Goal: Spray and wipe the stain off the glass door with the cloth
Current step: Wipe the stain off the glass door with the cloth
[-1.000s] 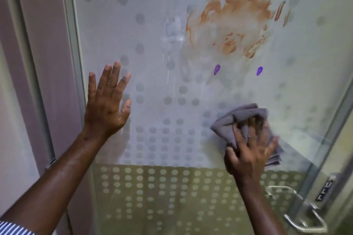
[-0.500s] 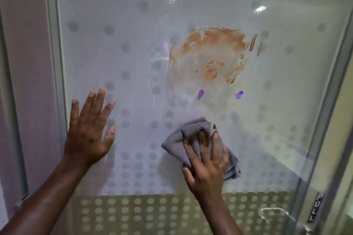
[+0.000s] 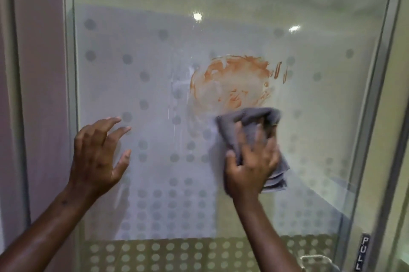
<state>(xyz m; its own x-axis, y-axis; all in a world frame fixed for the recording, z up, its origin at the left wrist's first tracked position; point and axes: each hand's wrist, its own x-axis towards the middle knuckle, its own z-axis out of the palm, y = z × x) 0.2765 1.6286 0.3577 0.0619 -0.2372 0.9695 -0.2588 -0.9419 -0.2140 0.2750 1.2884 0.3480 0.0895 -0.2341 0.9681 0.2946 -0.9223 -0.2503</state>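
Observation:
A glass door (image 3: 137, 85) with frosted dots fills the view. An orange-brown smeared stain (image 3: 230, 81) sits right of its middle. My right hand (image 3: 250, 163) presses a folded grey cloth (image 3: 250, 121) against the glass, and the cloth's top edge touches the stain's lower edge. The cloth covers the spot where two purple drops were. My left hand (image 3: 99, 156) holds nothing, fingers spread, fingertips at the glass to the left. No spray bottle is in view.
A metal frame (image 3: 68, 94) borders the door on the left, with a pinkish wall (image 3: 42, 94) beside it. On the right frame a PULL label (image 3: 363, 254) sits above a metal handle (image 3: 314, 259) at the bottom right.
My right hand has carried the cloth up and to the right, reaching the stain's lower edge and covering the purple drops. My left hand's fingers have curled slightly. The view has tilted upward.

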